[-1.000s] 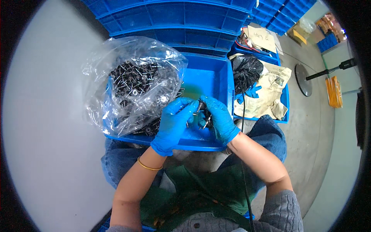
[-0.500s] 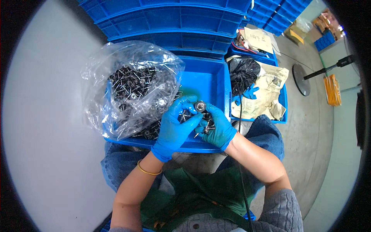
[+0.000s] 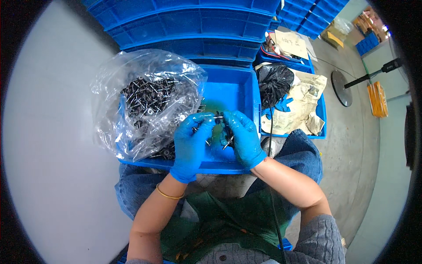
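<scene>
Both my hands wear wet blue gloves and are over a shallow blue tray (image 3: 231, 86). Between their fingertips they pinch one small metal pin part (image 3: 218, 117), turned side-on. My left hand (image 3: 190, 145) grips its left end with thumb and forefinger; my right hand (image 3: 244, 140) has the right end. More metal pin parts (image 3: 228, 141) are tucked under the curled fingers of my right hand. A clear plastic bag (image 3: 107, 94) lies open in the tray's left half, filled with dark pin parts with round heads (image 3: 149, 94). Loose ones lie beside it, partly hidden by my left hand.
Stacked blue crates (image 3: 184, 26) rise behind the tray. To the right, another blue tray (image 3: 324, 116) holds brown paper (image 3: 307, 103), a black plastic bag (image 3: 274, 81) and a blue glove (image 3: 283, 103). A black cable (image 3: 271, 176) hangs down beside my right forearm.
The pin part between my fingertips has turned from its round face showing to side-on. My right hand has tilted more upright, and my left hand has moved slightly left.
</scene>
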The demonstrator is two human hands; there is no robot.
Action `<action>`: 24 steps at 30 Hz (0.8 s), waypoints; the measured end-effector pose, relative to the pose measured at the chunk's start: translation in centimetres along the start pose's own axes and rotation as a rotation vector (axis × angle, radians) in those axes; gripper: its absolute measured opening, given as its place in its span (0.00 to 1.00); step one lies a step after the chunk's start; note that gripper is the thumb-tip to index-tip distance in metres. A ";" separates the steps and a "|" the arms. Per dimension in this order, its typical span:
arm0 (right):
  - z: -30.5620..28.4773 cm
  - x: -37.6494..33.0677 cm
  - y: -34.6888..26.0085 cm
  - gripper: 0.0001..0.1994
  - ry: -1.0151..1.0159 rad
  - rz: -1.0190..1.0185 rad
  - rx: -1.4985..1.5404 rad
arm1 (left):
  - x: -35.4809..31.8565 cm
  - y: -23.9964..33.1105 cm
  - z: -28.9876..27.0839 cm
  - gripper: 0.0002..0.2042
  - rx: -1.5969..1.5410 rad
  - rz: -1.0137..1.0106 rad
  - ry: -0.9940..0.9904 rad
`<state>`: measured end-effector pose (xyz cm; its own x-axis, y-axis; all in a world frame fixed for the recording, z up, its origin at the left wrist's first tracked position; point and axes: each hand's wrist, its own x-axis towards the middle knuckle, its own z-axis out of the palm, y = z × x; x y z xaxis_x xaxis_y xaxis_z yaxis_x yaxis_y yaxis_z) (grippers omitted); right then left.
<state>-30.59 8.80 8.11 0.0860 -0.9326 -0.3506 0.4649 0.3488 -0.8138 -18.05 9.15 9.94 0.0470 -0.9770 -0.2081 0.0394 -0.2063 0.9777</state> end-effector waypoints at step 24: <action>-0.1 0.4 -3.0 0.10 -0.343 -0.009 -0.337 | 0.2 -2.3 -1.8 0.08 -1.137 -0.513 -0.529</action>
<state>-32.02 7.34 10.38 0.3958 -0.8926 -0.2159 0.1603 0.2987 -0.9408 -16.35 9.53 7.61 -0.5982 -0.7611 -0.2510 0.7450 -0.6435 0.1757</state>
